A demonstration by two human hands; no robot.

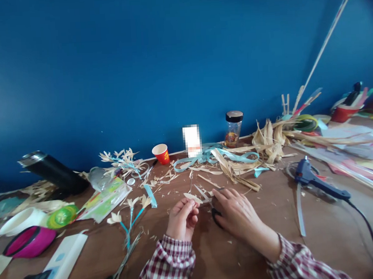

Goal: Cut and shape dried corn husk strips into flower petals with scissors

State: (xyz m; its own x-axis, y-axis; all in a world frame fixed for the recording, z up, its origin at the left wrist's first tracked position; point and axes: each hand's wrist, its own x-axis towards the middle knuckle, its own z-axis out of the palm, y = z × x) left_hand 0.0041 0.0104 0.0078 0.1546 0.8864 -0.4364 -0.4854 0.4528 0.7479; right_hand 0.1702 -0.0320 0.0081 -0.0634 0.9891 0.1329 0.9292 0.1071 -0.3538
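A small pale petal-shaped piece of corn husk point(191, 197) is pinched between the thumb and fingers of my left hand point(183, 216). Just right of it, my right hand point(237, 212) is closed on black-handled scissors point(217, 218). Their blades point up and left beside the husk piece, partly hidden by my fingers. To the left lies a stem wrapped in blue tape point(127, 232) with several pale husk flowers. A second pair of scissors point(114, 278) rests below that stem.
A blue glue gun point(320, 180) with its cord lies right. Along the wall stand a red paper cup point(162, 154), a lidded jar point(234, 128) and dried husks point(269, 141) near blue ribbon point(248, 156). A black flask point(55, 173) leans left. Husk scraps litter the table.
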